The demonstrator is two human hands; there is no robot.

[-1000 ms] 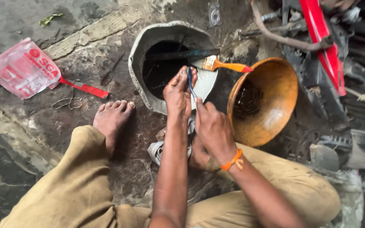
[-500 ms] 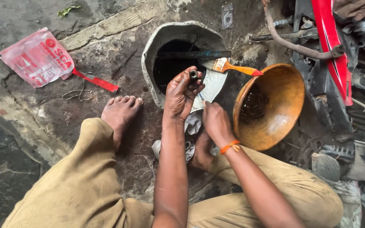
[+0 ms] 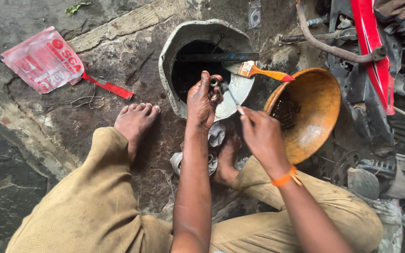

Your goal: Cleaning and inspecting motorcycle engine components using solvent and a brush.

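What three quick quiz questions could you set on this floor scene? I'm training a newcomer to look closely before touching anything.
1. True or false: the left hand holds a small dark metal part above the grey tub.
2. Where does the paintbrush lie?
A. inside the orange bowl
B. across the grey tub's rim
C. on the red packet
3. Fill in: the right hand holds a thin ____ against that part.

Key: 1 true; 2 B; 3 tool.
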